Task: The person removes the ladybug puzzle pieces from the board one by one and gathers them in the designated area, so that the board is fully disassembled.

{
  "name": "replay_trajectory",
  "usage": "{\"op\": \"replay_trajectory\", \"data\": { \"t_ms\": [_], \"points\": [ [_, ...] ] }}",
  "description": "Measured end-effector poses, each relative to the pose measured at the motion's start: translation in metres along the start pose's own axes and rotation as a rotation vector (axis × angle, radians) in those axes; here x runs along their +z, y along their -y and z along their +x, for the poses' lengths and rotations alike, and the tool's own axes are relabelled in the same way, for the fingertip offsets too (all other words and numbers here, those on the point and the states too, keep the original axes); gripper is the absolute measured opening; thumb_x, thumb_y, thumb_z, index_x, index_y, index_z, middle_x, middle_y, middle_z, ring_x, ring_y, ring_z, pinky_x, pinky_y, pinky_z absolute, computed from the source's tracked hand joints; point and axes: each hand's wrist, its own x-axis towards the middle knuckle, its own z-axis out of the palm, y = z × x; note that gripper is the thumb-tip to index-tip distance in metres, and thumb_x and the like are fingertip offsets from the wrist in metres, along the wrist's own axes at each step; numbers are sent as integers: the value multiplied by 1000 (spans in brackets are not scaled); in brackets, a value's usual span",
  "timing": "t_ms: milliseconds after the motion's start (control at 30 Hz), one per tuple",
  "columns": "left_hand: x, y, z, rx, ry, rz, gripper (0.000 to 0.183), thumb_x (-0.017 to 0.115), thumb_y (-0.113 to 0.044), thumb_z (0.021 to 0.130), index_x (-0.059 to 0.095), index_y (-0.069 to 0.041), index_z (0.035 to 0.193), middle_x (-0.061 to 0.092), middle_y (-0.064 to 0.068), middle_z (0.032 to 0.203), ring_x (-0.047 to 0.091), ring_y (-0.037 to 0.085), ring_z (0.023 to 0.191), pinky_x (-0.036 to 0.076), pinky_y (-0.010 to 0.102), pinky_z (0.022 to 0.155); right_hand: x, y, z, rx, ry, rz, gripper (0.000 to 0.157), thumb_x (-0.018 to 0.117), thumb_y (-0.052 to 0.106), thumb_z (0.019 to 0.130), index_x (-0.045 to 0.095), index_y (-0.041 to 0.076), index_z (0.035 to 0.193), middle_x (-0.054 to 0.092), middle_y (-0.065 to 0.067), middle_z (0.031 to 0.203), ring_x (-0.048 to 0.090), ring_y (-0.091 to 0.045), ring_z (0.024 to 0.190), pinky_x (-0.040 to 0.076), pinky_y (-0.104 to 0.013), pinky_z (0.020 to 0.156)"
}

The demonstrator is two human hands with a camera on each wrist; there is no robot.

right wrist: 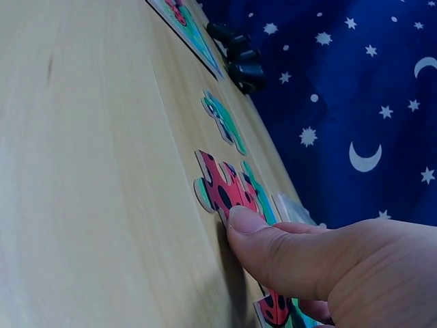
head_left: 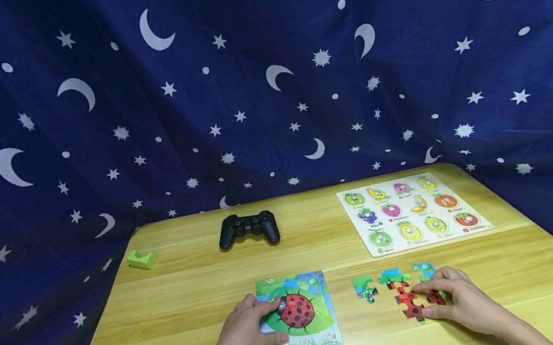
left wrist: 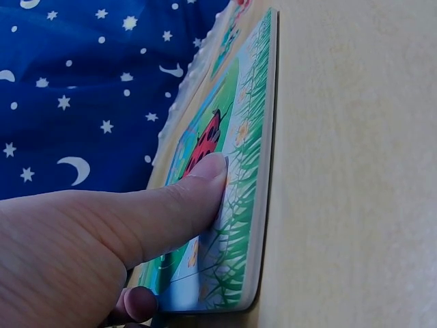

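Note:
A square ladybug puzzle board (head_left: 326, 329) lies flat on the table, showing a red ladybug on a green leaf with grass along its near edge. My left hand (head_left: 248, 330) rests on its left side, thumb and forefinger stretched over the picture; in the left wrist view the thumb (left wrist: 184, 205) lies on its surface. To the right, my right hand (head_left: 459, 300) pinches a red, black-spotted jigsaw piece (right wrist: 222, 188) between thumb and fingers. Other loose pieces lie close by: a green one (head_left: 364, 287), a blue-green one (head_left: 395, 276), and more partly hidden by that hand.
A fruit peg puzzle board (head_left: 353, 223) lies at the back right of the wooden table (head_left: 182, 298). Toward the back stands a black game controller (head_left: 248, 228), with a lime-green block (head_left: 141, 260) at the far left. Behind the table hangs a dark blue star-and-moon curtain (head_left: 239, 81).

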Motion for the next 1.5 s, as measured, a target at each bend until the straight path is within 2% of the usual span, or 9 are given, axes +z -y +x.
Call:
{"op": "replay_trajectory", "data": {
  "t_ms": [433, 533, 667, 733, 833, 967, 1067, 1233, 1500],
  "points": [
    [1, 1, 0, 2, 1, 6, 75, 80, -56, 71, 63, -19, 134, 40, -3, 86, 31, 11, 70, 26, 23, 60, -2, 0, 2, -14, -20, 13, 34, 82, 37, 75, 75, 29, 107, 49, 7, 93, 39, -4, 91, 36, -24, 76],
    [1, 2, 0, 1, -1, 9, 75, 81, -55, 70, 63, -19, 134, 40, -3, 86, 31, 11, 70, 26, 23, 60, -4, 10, 7, -42, -41, 35, 31, 81, 35, 78, 74, 28, 107, 48, 6, 93, 39, -7, 91, 34, -24, 75],
    [2, 3, 1, -2, -5, 20, 75, 80, -56, 71, 63, -19, 134, 39, -3, 85, 31, 12, 70, 25, 22, 60, 1, 33, 20, -146, -59, 100, 29, 80, 30, 79, 75, 22, 107, 50, 4, 93, 39, -10, 88, 33, -24, 72],
    [1, 2, 1, -1, -8, 19, 75, 80, -56, 71, 63, -20, 134, 39, -3, 85, 31, 11, 70, 25, 22, 60, 9, 48, 27, -214, -36, 137, 29, 80, 29, 80, 75, 19, 106, 50, 4, 92, 39, -10, 84, 32, -24, 70],
    [1, 2, 0, -1, -10, 9, 75, 81, -55, 70, 63, -19, 134, 39, -3, 85, 31, 11, 70, 25, 23, 60, 23, 74, 40, -289, 59, 193, 30, 77, 31, 82, 74, 17, 108, 52, 2, 93, 40, -10, 83, 32, -23, 69],
    [2, 2, -1, 7, -15, 1, 75, 81, -55, 70, 64, -18, 133, 40, -3, 85, 31, 11, 70, 26, 23, 61, 46, 108, 59, -305, 217, 292, 29, 75, 30, 85, 74, 13, 109, 54, -3, 94, 45, -14, 80, 36, -21, 67],
    [2, 2, 0, 14, -14, 2, 76, 80, -57, 71, 63, -18, 134, 41, -3, 86, 31, 11, 70, 26, 22, 61, 65, 128, 74, -307, 273, 316, 27, 75, 27, 86, 75, 13, 108, 56, -5, 91, 45, -13, 75, 37, -20, 65],
    [4, 1, 2, -5, -2, 21, 81, 79, -58, 71, 58, -20, 139, 42, -3, 88, 33, 11, 72, 27, 22, 62, 91, 152, 86, -345, 299, 270, 30, 77, 25, 85, 75, 12, 112, 59, -2, 93, 41, -6, 76, 35, -19, 65],
    [4, 2, 4, -65, -1, 21, 102, 81, -59, 69, 38, -21, 153, 51, -1, 97, 38, 13, 76, 29, 25, 63, 109, 175, 88, -411, 273, 182, 43, 80, 33, 81, 72, 13, 118, 60, -1, 92, 39, -2, 75, 32, -18, 63]
  ]
}}
